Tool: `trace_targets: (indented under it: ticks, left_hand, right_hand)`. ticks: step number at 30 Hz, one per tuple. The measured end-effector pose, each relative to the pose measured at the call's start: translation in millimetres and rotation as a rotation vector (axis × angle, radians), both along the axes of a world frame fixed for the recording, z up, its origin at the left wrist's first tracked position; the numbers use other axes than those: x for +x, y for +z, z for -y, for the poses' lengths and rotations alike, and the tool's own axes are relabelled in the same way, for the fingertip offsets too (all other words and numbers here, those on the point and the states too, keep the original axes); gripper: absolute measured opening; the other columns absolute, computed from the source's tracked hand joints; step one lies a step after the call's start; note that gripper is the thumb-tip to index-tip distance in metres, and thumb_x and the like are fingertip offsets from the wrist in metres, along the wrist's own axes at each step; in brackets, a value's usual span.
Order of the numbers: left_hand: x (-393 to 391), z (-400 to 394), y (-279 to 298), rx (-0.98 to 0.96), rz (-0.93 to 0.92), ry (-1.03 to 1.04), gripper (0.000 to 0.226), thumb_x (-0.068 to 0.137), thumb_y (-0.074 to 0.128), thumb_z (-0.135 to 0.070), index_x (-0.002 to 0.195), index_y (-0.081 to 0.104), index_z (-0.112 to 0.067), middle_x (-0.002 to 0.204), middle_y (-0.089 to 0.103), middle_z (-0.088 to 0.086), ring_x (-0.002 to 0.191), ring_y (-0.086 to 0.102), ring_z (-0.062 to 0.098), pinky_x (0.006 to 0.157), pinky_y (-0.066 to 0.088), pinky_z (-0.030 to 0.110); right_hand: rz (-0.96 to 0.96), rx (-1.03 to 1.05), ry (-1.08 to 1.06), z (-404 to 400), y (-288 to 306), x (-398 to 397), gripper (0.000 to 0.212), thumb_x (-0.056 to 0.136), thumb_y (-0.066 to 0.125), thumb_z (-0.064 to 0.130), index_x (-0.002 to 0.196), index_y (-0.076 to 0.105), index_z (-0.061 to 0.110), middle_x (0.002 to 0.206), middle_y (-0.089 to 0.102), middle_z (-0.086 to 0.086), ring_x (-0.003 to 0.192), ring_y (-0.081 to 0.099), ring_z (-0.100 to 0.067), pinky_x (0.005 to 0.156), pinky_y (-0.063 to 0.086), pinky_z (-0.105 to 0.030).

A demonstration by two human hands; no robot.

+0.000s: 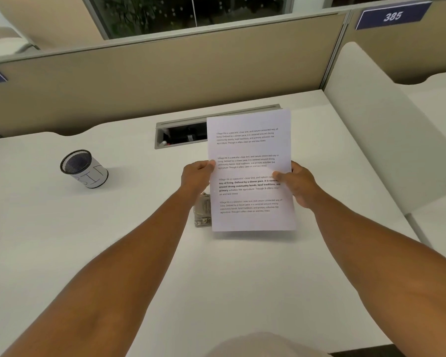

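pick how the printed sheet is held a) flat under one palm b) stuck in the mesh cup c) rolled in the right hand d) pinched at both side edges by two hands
d: the left hand and the right hand each pinch a side edge of the printed sheet, held up above the desk.

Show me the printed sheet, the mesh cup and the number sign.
printed sheet (250,171): head view, middle of the page.
mesh cup (93,176): head view, its white wrapped side.
number sign (393,16): head view, its digits.

Both hands, left hand and right hand, hold a printed sheet above the desk.
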State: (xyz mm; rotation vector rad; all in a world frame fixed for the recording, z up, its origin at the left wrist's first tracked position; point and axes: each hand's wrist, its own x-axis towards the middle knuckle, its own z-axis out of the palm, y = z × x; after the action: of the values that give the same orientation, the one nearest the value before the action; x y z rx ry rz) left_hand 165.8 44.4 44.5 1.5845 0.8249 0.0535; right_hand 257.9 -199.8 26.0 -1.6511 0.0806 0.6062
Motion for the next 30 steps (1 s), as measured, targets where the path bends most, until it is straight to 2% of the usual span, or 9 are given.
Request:
trace_targets:
  ticks: [3,6,10,12,17,25,28,30]
  left_hand:
    - [1.1,-1.4,1.6,-0.043,0.045,0.023,0.020,0.096,0.063,-0.036,0.097,0.069,-0.016,0.108,0.074,0.003,0.104,0.070,0.024,0.094,0.056,0.041]
    - [-0.1,-3.4,1.4,-0.094,0.069,0.023,0.020,0.096,0.064,-0.034,0.100,0.069,-0.015,0.107,0.075,0.001,0.100,0.071,0.020,0.089,0.057,0.035]
    - [-6.0,-5.3,0.1,-0.162,0.059,-0.021,0.022,0.096,0.065,-0.021,0.116,0.067,-0.013,0.106,0.075,-0.002,0.089,0.073,0.010,0.076,0.059,0.025]
    - [-9.9,-6.5,-1.4,-0.168,0.032,-0.075,0.028,0.094,0.067,-0.014,0.122,0.064,-0.010,0.108,0.075,0.002,0.088,0.074,0.012,0.072,0.059,0.023]
    - [-19.1,-6.7,-3.0,-0.216,-0.006,-0.163,0.037,0.087,0.072,-0.001,0.121,0.060,-0.010,0.103,0.076,0.003,0.083,0.076,0.012,0.064,0.059,0.024]
    - [-24.2,-7.9,-2.6,-0.218,-0.040,-0.263,0.050,0.083,0.069,0.014,0.126,0.056,-0.009,0.117,0.070,0.009,0.100,0.072,0.024,0.078,0.062,0.034]
    - [-22.8,-6.6,-1.9,-0.229,-0.035,-0.277,0.045,0.086,0.064,0.014,0.123,0.057,-0.011,0.113,0.072,0.006,0.095,0.073,0.020,0.076,0.062,0.031]
    - [-21.5,-4.1,-1.1,-0.230,-0.037,-0.264,0.034,0.091,0.064,0.005,0.118,0.059,-0.014,0.108,0.074,0.003,0.090,0.074,0.015,0.069,0.061,0.026]
  right_hand:
    - [-0.008,0.022,0.020,-1.6,1.5,-1.1,0.035,0.085,0.068,0.007,0.118,0.065,0.018,0.114,0.071,-0.002,0.104,0.068,-0.026,0.096,0.052,-0.047]
    - [-0.015,0.042,0.016,-2.5,2.6,-1.4,0.036,0.085,0.068,0.005,0.119,0.065,0.016,0.115,0.071,-0.004,0.107,0.067,-0.028,0.098,0.051,-0.047]
    - [-0.023,0.057,-0.004,-2.4,4.3,-0.8,0.037,0.085,0.068,0.005,0.120,0.064,0.015,0.118,0.070,-0.006,0.109,0.066,-0.029,0.100,0.050,-0.048]
    - [-0.029,0.065,-0.016,-1.6,3.9,-0.6,0.037,0.085,0.068,0.004,0.120,0.064,0.015,0.118,0.070,-0.006,0.109,0.066,-0.030,0.099,0.050,-0.048]
    - [-0.050,0.075,-0.054,1.6,1.6,-0.5,0.034,0.084,0.068,0.005,0.115,0.065,0.018,0.116,0.070,-0.006,0.108,0.066,-0.030,0.099,0.050,-0.048]
    - [-0.055,0.067,-0.068,6.5,-0.7,1.4,0.032,0.084,0.069,0.006,0.113,0.066,0.020,0.114,0.071,-0.004,0.106,0.067,-0.027,0.098,0.051,-0.046]
    - [-0.055,0.058,-0.067,8.0,-0.2,1.1,0.034,0.084,0.069,0.006,0.116,0.066,0.018,0.114,0.071,-0.004,0.107,0.067,-0.027,0.098,0.051,-0.046]
    - [-0.051,0.049,-0.062,8.7,0.2,0.4,0.036,0.085,0.068,0.006,0.118,0.064,0.016,0.115,0.071,-0.005,0.107,0.066,-0.028,0.098,0.051,-0.046]
